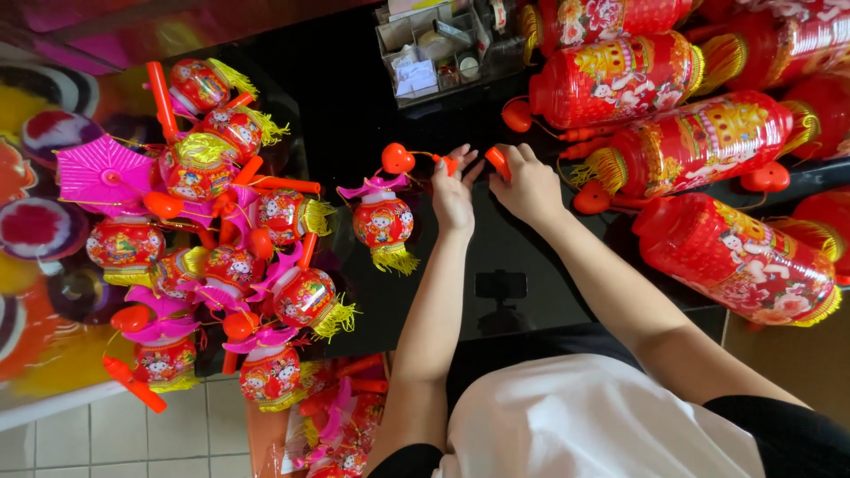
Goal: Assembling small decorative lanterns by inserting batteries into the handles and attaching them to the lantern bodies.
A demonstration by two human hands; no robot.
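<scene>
Head view: looking down on a black table [531,292] with both forearms reaching out from the near edge.
Left hand [453,190]: fingers partly spread, fingertips pinching a small orange piece [448,163] at the end of a thin wire.
Right hand [529,184]: curled in a narrow grip around an orange handle [498,162], just beside the left hand, the two nearly touching.
Small lantern [382,221]: lies on the table just left of the left hand, near the table's middle; red body, pink top, yellow fringe at its bottom.
Heart [397,158]: an orange heart-shaped piece above the small lantern, joined by the wire to the piece in the left fingers.
Lantern pile [212,239]: many small lanterns like it, with orange sticks and pink fans, heaped along the left edge of the table, well apart from both hands.
Large lanterns [699,142]: long red cylinders with gold fringe, lying across the right side and far right corner, near the right hand but not touching it.
Organizer [434,49]: clear box with compartments at the far edge, beyond both hands.
Bag [332,425]: more small lanterns on the tiled floor beside the near left corner.
</scene>
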